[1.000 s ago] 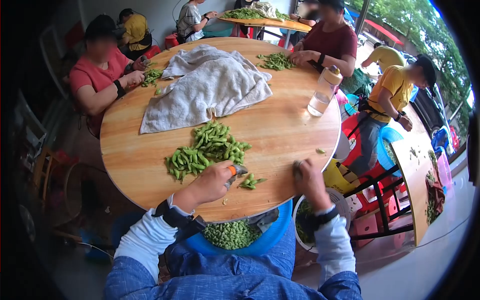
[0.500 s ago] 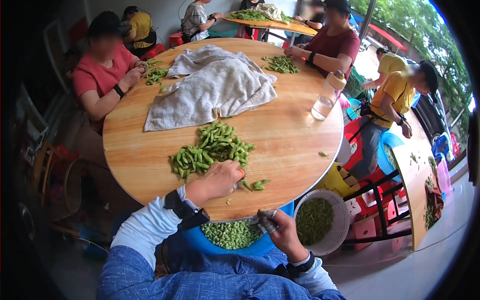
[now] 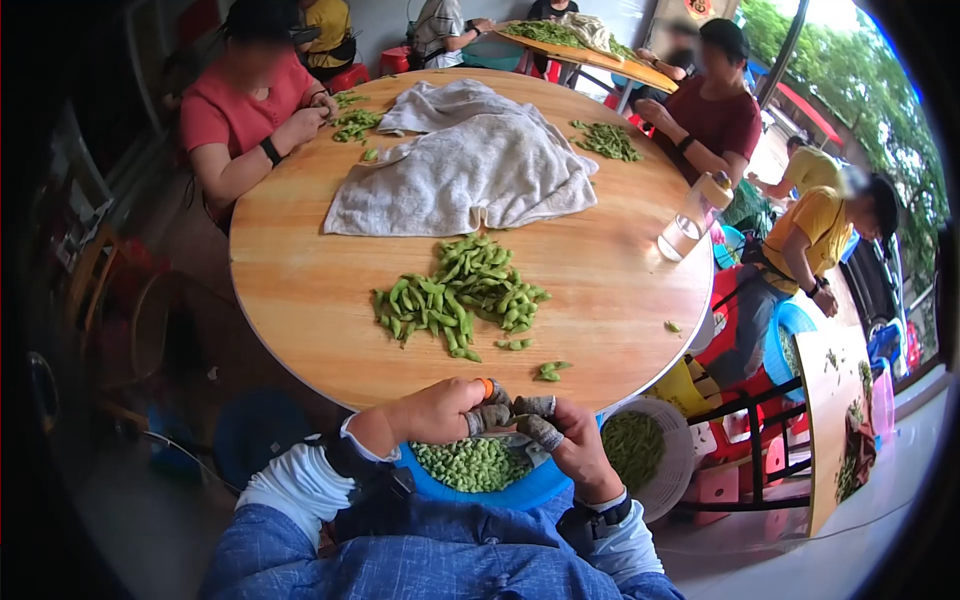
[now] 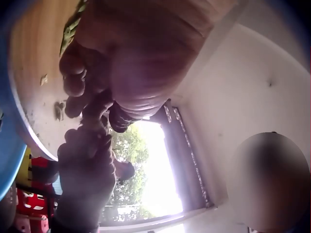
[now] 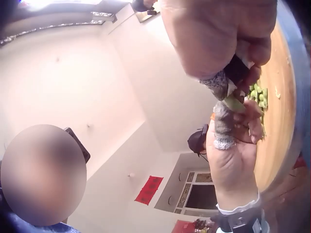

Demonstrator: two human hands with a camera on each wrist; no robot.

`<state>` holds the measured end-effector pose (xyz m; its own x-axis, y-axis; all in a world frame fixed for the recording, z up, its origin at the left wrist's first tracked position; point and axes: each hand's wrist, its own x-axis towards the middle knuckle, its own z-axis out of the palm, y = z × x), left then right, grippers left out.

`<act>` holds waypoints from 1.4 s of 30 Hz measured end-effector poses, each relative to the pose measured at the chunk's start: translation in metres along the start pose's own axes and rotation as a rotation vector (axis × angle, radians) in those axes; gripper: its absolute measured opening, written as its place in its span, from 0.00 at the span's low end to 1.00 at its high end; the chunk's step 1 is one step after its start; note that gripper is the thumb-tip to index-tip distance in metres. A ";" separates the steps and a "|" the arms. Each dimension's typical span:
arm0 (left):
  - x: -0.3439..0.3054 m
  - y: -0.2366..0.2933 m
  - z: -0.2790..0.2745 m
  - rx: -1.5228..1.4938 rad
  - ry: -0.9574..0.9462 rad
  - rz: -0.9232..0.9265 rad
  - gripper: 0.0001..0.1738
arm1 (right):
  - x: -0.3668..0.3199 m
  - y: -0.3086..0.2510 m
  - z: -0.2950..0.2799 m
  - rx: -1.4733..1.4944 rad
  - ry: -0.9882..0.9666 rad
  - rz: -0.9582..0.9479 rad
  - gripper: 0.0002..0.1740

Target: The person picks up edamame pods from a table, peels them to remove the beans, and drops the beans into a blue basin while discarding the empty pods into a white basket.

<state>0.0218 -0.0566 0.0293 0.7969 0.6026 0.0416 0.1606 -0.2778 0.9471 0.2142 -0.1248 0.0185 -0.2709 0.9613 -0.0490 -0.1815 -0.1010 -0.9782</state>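
Over the near edge of the round wooden table (image 3: 600,300), my two hands meet with their wrapped fingertips together. Between them shows a green edamame pod (image 5: 234,104), hidden by fingers in the head view. My left hand (image 3: 432,412), with an orange band on one finger, pinches the pod from one side. My right hand (image 3: 582,455) pinches it from the other, its thumb and a finger in grey wraps. Below is a blue basin (image 3: 545,488) holding shelled beans (image 3: 468,464). A heap of edamame pods (image 3: 440,300) lies ahead, with a few loose pods (image 3: 551,371) nearer the edge.
A grey towel (image 3: 470,165) covers the table's middle, and a water bottle (image 3: 692,218) stands at the right. Beside my right hand, a white basket (image 3: 680,465) holds green pods or husks. Other people sit around the table, each with pods in front.
My right hand came back from the table's right edge over the basin. My left hand drew back from the pod heap to meet it. The head view has shifted.
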 end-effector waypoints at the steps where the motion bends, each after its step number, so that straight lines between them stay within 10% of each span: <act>1: -0.001 0.003 -0.003 -0.016 -0.039 -0.047 0.12 | 0.001 -0.004 0.000 -0.048 -0.016 0.003 0.14; 7: -0.004 -0.003 -0.006 -0.298 -0.259 -0.208 0.11 | 0.004 -0.014 0.005 -0.077 -0.115 -0.033 0.14; 16: -0.030 -0.004 0.017 0.341 0.351 0.102 0.11 | 0.006 -0.032 0.023 -0.097 0.094 0.107 0.13; 42: -0.045 0.002 0.021 0.706 0.505 0.227 0.14 | 0.016 -0.022 0.036 -0.119 0.125 0.136 0.08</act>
<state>-0.0015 -0.0999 0.0232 0.5287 0.6882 0.4969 0.4841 -0.7253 0.4895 0.1796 -0.1165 0.0461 -0.1647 0.9660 -0.1993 -0.0362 -0.2078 -0.9775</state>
